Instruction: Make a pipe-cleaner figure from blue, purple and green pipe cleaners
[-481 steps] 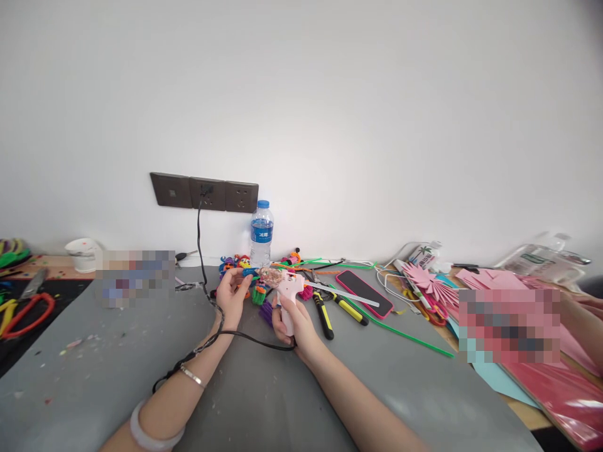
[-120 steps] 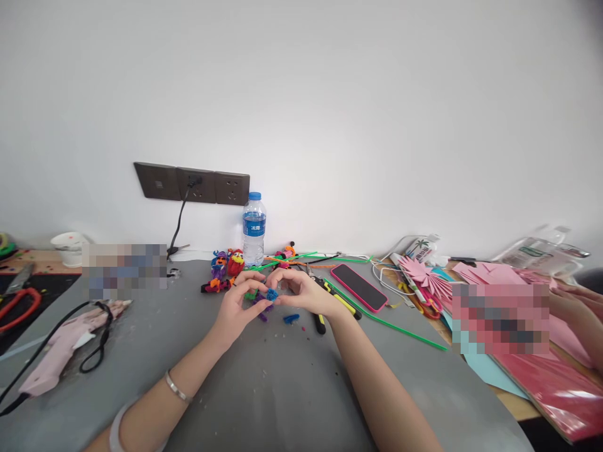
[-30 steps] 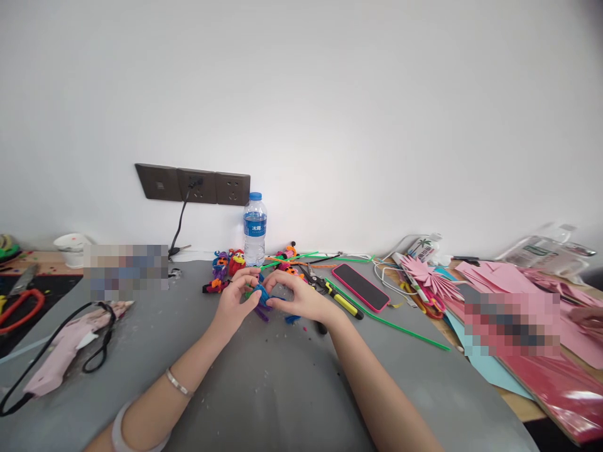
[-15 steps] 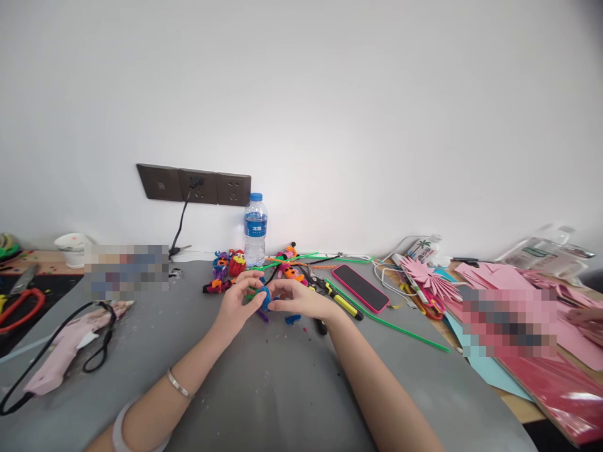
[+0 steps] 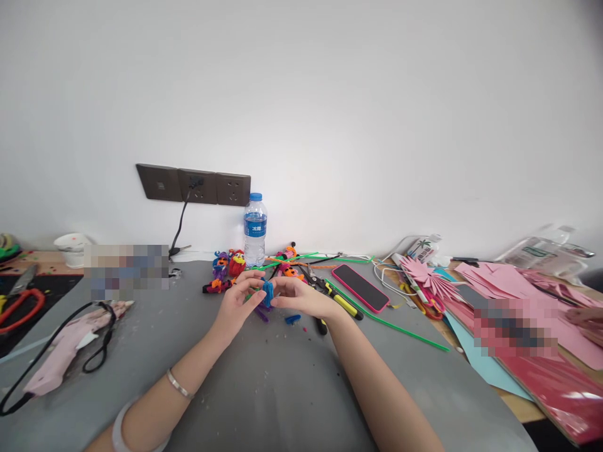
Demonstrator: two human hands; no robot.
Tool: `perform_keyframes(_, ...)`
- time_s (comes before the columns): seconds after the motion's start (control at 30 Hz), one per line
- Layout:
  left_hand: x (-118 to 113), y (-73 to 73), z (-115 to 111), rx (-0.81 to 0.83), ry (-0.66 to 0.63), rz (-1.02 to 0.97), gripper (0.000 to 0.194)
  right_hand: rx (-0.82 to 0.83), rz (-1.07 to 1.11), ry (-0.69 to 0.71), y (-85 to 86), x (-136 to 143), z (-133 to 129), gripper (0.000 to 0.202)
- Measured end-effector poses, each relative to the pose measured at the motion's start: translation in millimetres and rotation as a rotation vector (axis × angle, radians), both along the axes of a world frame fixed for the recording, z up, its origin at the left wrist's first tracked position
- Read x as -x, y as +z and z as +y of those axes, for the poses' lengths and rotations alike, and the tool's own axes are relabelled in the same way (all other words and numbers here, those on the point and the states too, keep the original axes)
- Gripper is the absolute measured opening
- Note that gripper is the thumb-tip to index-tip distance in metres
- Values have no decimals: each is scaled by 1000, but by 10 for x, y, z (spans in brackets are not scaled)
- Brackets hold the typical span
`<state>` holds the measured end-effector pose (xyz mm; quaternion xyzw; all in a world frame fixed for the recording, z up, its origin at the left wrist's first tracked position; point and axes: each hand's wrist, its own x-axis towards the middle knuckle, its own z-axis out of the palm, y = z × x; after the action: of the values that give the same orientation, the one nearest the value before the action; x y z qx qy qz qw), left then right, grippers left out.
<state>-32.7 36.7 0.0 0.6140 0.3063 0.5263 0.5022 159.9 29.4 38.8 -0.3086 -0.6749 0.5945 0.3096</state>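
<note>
A small blue fuzzy piece (image 5: 268, 293), which looks like bent pipe cleaner, is pinched between my two hands above the grey mat. My left hand (image 5: 240, 303) grips it from the left with thumb and fingers closed. From the other side my right hand (image 5: 301, 299) holds it in a pinch as well. Purple pipe cleaner (image 5: 262, 314) shows just under the fingers, and a short blue piece (image 5: 293, 319) lies on the mat below my right hand. Yellow-and-black pliers (image 5: 343, 302) lie beside my right wrist.
Pipe-cleaner figures (image 5: 237, 262) and a water bottle (image 5: 255, 235) stand by the wall. To the right are a phone (image 5: 360, 287), a green pipe cleaner (image 5: 400, 334) and pink paper (image 5: 499, 285). A pink glue gun (image 5: 61, 361) with its cord lies left; another person's hand (image 5: 584, 316) is far right.
The blue piece has turned slightly between my fingers and shows more plainly now. Both hands stay in nearly the same place.
</note>
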Motion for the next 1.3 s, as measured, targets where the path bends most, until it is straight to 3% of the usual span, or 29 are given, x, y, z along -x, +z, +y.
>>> perform_keyframes(0.67,-11,12,-17,31,50,45,22,-44,-119,-80,3,-19,11,33)
perform_keyframes(0.9,5,-31,10,30,28,102,20,-165,-7,-160,-27,-53,39,36)
perform_keyframes(1.3,11,-22,-2,-13,-17,115,22,-325,-59,-189,20,-35,17,26)
